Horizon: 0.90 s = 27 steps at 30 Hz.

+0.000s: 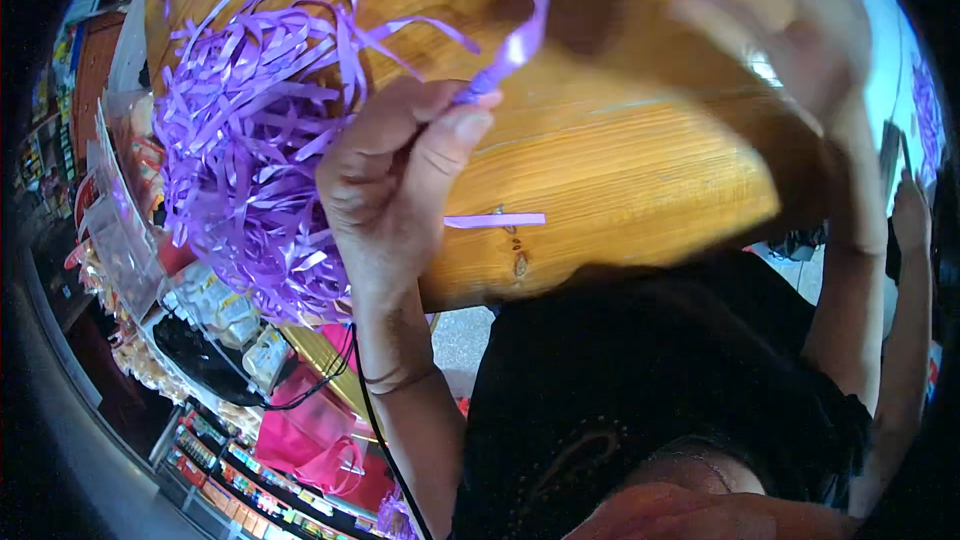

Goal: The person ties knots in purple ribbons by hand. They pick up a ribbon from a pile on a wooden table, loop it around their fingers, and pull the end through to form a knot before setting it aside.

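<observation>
My left hand (385, 180) is closed in a pinch on a shiny purple ribbon (520, 43) above the wooden table (620, 180). The ribbon looks twisted or wound where it leaves my thumb and fingertip, and it runs up past the top edge of the view. A flat ribbon end (505, 221) sticks out to the right from behind the same hand. Over the table's right side, my right hand (800, 55) is smeared by motion, so its fingers cannot be made out. Left of my left hand lies a big tangled heap of purple ribbons (250, 140).
Clear plastic packaging (130, 180) and a pink bag (300, 440) are at the left, beyond the table. A thin black cord (362, 395) hangs beside my left forearm. Stocked shelves (240, 485) stand at the lower left. Another arm (908, 240) shows at the far right.
</observation>
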Tool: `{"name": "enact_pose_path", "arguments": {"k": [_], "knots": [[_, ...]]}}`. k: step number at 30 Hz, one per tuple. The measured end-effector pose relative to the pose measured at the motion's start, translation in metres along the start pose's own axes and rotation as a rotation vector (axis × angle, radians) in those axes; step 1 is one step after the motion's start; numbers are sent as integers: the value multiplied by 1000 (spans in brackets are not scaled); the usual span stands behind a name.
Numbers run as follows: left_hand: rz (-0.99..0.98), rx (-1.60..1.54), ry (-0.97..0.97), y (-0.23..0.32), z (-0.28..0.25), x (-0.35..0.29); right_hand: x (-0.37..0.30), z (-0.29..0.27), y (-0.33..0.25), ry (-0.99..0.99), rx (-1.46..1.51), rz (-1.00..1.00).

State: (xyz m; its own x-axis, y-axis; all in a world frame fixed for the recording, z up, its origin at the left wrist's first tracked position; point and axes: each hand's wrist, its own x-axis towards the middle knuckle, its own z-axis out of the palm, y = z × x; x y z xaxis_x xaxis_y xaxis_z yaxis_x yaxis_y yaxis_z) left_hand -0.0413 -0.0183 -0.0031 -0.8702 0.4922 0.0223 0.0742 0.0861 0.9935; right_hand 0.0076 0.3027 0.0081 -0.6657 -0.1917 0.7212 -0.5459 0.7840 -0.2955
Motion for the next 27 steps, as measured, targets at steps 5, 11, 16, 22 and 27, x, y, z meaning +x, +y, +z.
{"name": "enact_pose_path", "arguments": {"k": [5, 11, 16, 22, 27], "knots": [[-14, -5, -77, -2, 14, -5, 2, 72, -53, -26, 323, -196], [-60, -209, -12, -13, 7, -11, 9, 81, -54, -22, 324, -274], [93, 41, 61, -18, -10, -10, 3, 65, -47, -90, 282, -240], [187, 152, 338, -14, -68, -8, -20, 4, -12, -177, 24, -59], [278, 335, 319, -14, -130, -9, -48, -57, 21, -128, -129, 67]]}}
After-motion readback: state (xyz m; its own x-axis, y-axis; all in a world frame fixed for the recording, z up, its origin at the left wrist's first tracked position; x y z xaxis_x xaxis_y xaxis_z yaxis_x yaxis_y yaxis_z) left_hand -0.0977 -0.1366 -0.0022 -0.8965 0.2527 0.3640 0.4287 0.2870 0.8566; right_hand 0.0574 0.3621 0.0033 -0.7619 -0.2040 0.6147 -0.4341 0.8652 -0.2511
